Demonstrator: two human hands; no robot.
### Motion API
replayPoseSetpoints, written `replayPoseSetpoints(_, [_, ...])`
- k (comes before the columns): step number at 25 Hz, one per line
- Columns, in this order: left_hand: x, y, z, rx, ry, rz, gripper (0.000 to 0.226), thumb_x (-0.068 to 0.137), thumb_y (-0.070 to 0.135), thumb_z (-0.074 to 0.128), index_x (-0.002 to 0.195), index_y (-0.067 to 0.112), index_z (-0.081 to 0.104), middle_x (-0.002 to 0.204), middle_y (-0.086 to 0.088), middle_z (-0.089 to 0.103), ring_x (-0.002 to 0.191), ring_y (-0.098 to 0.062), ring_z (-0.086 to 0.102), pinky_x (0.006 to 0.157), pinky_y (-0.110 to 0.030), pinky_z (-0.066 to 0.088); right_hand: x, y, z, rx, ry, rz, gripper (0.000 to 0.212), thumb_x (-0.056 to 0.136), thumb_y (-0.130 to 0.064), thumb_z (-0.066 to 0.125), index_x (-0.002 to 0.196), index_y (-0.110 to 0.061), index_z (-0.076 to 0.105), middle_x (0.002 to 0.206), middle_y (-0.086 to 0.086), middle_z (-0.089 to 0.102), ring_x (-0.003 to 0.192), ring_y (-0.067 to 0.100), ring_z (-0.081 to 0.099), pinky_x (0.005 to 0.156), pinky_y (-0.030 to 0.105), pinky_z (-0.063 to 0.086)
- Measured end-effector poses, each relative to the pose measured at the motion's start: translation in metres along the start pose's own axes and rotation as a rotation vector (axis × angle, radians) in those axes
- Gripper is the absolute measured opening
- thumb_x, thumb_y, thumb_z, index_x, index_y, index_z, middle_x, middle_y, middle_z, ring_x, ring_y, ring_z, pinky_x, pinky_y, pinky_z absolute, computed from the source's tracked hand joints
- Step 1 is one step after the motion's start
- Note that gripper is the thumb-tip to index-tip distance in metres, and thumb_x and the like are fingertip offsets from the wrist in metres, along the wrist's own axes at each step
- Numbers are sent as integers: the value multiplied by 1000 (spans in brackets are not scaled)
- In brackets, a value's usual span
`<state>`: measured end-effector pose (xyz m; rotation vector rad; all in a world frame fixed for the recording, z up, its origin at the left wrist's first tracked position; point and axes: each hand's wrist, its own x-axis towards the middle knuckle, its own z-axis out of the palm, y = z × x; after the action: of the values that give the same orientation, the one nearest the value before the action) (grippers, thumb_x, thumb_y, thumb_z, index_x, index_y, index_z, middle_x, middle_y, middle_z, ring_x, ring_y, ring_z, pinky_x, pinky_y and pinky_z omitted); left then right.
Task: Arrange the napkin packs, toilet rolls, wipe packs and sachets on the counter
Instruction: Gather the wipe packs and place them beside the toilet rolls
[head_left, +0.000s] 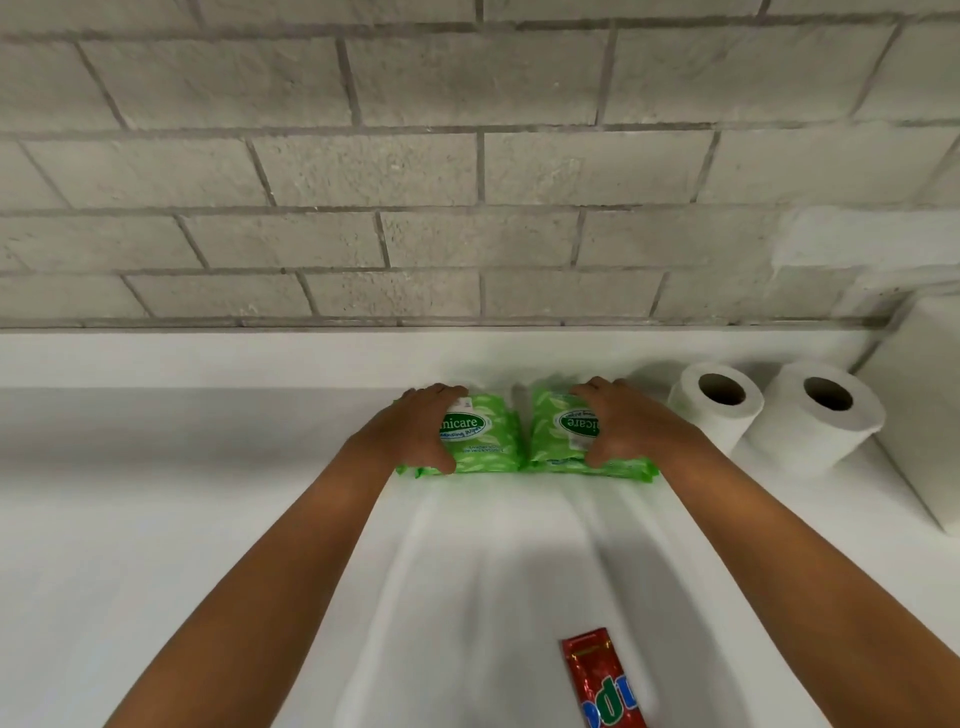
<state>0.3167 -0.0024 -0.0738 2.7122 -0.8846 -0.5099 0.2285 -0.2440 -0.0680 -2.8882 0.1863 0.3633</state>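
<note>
Two green wipe packs lie side by side near the back of the white counter. My left hand grips the left wipe pack, fingers over its far edge and thumb on its near edge. My right hand grips the right wipe pack the same way. Right of them, two white toilet rolls lie next to each other, their cores facing me. A red sachet lies on the counter near the bottom edge.
A grey brick wall rises behind a raised white ledge at the counter's back. A white block-shaped object, possibly a napkin pack, stands at the far right beside the rolls.
</note>
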Motion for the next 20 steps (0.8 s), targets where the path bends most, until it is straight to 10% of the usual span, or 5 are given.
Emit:
replayPoseSetpoints(10, [24,0,6,65,-114,51,101,63,19,77,147,25,20,153,0,27,139,-23,29,116,-40,24,11,8,11,-12,-107,23,99,65,-23,76,146,-20,20,147,2,31,132,27,32,101,37,36])
replayPoseSetpoints(15, [-17,19,-6,-194,131,32,81,76,18,68,145,28,27,149,2,29,135,-18,34,107,-30,35,-27,7,1,335,136,38,81,75,-24,71,143,-23,28,146,1,32,135,21,31,102,32,35])
replayPoseSetpoints(20, [-76,48,5,-277,137,-1,60,81,23,65,137,26,44,139,0,51,123,-20,51,103,-33,43,-87,5,9,506,374,142,52,81,-14,65,130,-13,49,126,9,55,98,17,51,82,26,41])
